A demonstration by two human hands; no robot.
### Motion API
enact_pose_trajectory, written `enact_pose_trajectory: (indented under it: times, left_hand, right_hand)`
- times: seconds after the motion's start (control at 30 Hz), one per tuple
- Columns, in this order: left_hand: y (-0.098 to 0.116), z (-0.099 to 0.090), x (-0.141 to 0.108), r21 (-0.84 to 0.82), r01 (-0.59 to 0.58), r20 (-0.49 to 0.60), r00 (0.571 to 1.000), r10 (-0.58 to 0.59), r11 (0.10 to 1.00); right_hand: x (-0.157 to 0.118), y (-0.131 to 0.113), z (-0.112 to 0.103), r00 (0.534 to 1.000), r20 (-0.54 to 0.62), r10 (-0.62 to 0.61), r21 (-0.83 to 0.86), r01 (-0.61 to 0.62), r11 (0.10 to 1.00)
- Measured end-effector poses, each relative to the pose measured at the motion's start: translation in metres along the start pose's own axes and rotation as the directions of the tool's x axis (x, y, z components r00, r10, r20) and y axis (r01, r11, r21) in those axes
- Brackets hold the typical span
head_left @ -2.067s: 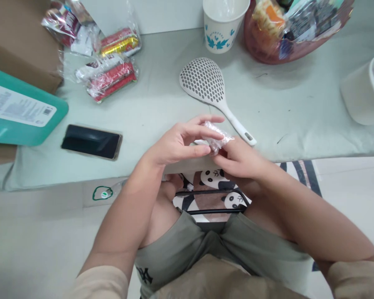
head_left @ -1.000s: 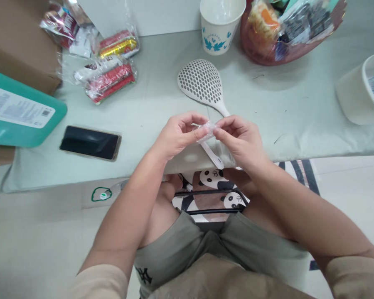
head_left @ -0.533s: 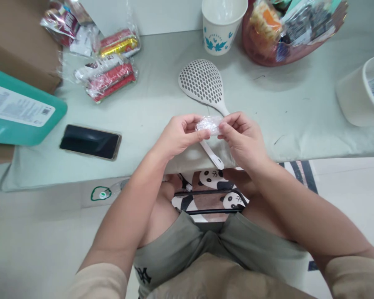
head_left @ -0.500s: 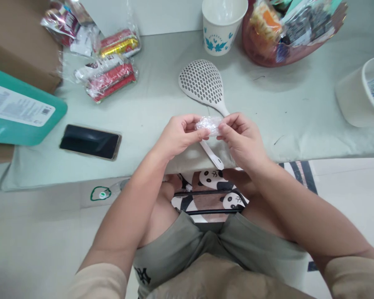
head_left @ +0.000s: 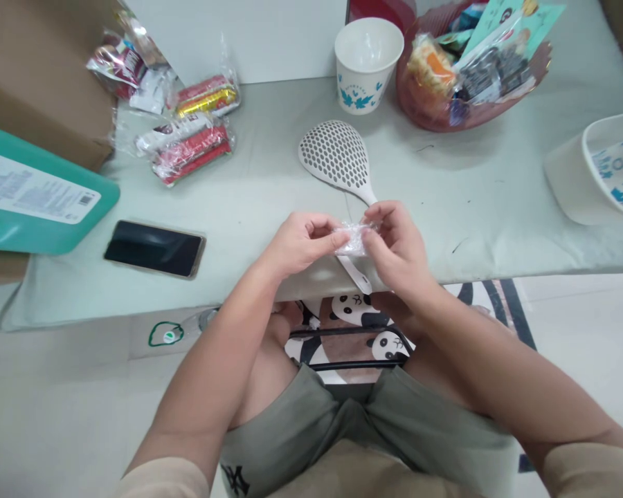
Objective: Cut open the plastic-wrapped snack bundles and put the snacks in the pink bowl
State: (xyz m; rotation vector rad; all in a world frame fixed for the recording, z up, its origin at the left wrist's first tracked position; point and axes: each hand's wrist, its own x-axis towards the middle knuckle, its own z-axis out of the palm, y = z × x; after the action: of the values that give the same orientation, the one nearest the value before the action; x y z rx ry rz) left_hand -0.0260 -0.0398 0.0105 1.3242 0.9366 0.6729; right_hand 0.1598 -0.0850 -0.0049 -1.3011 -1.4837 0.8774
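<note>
A small crumpled piece of clear plastic wrap [head_left: 354, 240] is pinched between my two hands, above the table's near edge. My left hand [head_left: 311, 242] grips its left end between thumb and fingers. At the right end, my right hand [head_left: 394, 242] pinches it in the same way. Whether anything is inside the plastic I cannot tell. Under my hands lies a pale slotted skimmer [head_left: 335, 152], its round perforated head pointing away from me. Part of its handle is hidden by my hands and the plastic.
A phone [head_left: 154, 249] lies at left, near a green jug [head_left: 41, 200]. Wrapped snacks [head_left: 194, 149] sit farther back. Behind the skimmer stand a paper cup [head_left: 366, 76] and a pink bowl [head_left: 457, 117] of packets. Another paper cup [head_left: 571, 173] lies tilted at right.
The view has tilted, so everything on the table sits lower in the picture. My right fingers have shifted on the plastic wrap, and my hands are slightly closer together.
</note>
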Motion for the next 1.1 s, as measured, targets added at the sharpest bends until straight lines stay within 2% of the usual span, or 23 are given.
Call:
enact_pose_trajectory:
  times: [0.03,0.1,0.17,0.37,0.57,0.73,0.83,1.0,1.1]
  left_hand:
    - [0.0,0.0,0.0,-0.015,0.003,0.0,1.0,-0.003,1.0]
    - [-0.002,-0.001,0.0,-0.068,0.014,-0.014,1.0,-0.015,0.998]
    - [-0.004,-0.002,0.0,-0.104,0.013,-0.046,0.999,-0.018,0.994]
    - [-0.01,-0.002,0.0,-0.072,-0.111,-0.097,0.99,0.104,0.991]
    - [-0.013,-0.002,0.002,0.206,-0.249,-0.026,0.965,0.259,0.946]
    - [-0.015,-0.002,0.004,0.35,-0.323,-0.064,0.928,0.367,0.879]
    - [-0.014,-0.001,0.003,0.38,-0.286,-0.079,0.937,0.339,0.879]
    - [-0.01,-0.002,0.004,0.221,-0.146,-0.064,0.984,0.163,0.964]
    - [-0.009,-0.003,0.004,0.278,-0.165,-0.059,0.98,0.188,0.946]
  right_hand:
    - [-0.001,0.002,0.0,0.991,-0.024,-0.13,-0.077,0.128,0.989]
    - [-0.002,0.005,0.001,0.931,-0.008,-0.365,-0.204,0.356,0.912]
    - [-0.002,0.007,0.002,0.888,0.038,-0.458,-0.264,0.451,0.853]
    - [-0.004,0.011,0.0,0.931,0.133,-0.339,-0.351,0.364,0.863]
    - [-0.004,0.018,-0.001,0.945,0.132,-0.3,-0.41,0.328,0.851]
    - [-0.001,0.019,-0.002,0.947,0.134,-0.293,-0.489,0.321,0.811]
    - [-0.001,0.016,-0.003,0.94,0.144,-0.31,-0.55,0.336,0.765]
    - [-0.002,0.014,-0.004,0.923,0.156,-0.353,-0.526,0.38,0.761]
    - [-0.001,0.015,-0.004,0.92,0.155,-0.361,-0.525,0.386,0.758]
